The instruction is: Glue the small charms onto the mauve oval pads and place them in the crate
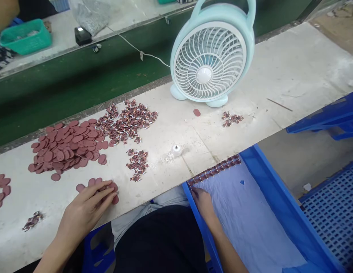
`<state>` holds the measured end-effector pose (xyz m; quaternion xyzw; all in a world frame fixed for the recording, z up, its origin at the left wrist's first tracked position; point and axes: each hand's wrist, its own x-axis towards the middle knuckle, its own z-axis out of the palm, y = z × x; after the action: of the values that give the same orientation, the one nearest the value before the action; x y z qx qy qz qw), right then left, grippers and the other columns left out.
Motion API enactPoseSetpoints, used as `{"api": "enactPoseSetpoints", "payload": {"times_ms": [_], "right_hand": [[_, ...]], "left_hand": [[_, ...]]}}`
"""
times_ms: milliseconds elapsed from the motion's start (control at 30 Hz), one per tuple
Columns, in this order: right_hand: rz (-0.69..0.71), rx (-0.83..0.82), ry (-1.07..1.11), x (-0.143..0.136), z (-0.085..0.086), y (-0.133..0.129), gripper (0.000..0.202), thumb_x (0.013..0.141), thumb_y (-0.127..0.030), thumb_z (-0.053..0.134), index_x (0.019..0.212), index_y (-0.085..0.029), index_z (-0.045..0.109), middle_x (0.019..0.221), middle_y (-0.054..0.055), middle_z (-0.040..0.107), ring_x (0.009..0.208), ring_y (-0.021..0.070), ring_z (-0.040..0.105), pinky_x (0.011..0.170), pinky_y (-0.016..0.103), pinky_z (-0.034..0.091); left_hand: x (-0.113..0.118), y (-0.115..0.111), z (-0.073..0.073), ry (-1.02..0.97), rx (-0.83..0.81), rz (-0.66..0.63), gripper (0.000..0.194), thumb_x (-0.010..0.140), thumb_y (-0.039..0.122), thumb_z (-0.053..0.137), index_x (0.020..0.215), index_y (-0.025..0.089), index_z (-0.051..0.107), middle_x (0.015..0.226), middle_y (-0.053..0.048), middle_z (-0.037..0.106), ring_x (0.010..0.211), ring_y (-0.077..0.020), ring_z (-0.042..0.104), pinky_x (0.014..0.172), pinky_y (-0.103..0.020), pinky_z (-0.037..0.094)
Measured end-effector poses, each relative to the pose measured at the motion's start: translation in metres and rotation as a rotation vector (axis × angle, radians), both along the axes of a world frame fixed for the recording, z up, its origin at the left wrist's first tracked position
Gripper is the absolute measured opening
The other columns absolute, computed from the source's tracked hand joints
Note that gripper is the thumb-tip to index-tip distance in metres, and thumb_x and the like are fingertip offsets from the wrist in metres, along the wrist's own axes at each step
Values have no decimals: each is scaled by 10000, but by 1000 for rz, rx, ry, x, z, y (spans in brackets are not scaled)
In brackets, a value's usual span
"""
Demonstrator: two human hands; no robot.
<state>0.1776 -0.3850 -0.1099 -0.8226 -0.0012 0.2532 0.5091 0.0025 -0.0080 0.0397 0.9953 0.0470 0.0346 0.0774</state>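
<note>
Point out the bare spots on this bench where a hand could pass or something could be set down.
Bare bench lies right of the fan, and a smaller patch sits between the white knob and the small parts heap. Crowded: the disc pile and mixed parts at left, where the left hand rests on discs. The right hand is inside the blue tray.

Matt reddish discs (66,146) lie on rough worktop (278,76); glossy plastic fan (212,57).

Left hand (89,203) palm down, fingers stretched forward and slightly spread, forearm angled in from lower left; right hand (202,200) lower, fingers curled, forearm from lower right.
</note>
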Motion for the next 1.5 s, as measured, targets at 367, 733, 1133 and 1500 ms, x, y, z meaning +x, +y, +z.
{"api": "enactPoseSetpoints", "payload": {"times_ms": [367,733,1133,1500], "right_hand": [[-244,80,78,37,96,-15,412,893,-582,684,980,-191,779,979,104,792,858,258,762,674,359,630],[-197,1126,1102,47,131,90,531,950,-585,612,1272,-166,663,815,22,632,514,53,535,319,75,403],[-276,1683,1530,107,113,133,263,939,-377,597,1135,-247,479,730,-88,412,477,64,407,366,173,418],[-53,767,810,28,183,148,468,879,-639,590,954,-208,758,583,-60,413,364,35,217,274,157,282]], "left_hand": [[13,-26,0,-83,56,219,167,951,349,673,1047,240,755,1131,-51,807,975,-279,759,842,-393,563],[11,-38,28,-384,-1499,677,247,857,309,785,1078,199,759,1072,-90,806,817,-196,780,650,-249,614],[29,-74,11,-458,-2512,683,143,778,226,880,878,172,794,1056,-114,821,793,-136,789,628,-121,564],[37,-112,-2,-285,-2703,514,371,721,88,888,1076,161,809,1022,-109,830,969,-251,812,705,-181,620]]}}
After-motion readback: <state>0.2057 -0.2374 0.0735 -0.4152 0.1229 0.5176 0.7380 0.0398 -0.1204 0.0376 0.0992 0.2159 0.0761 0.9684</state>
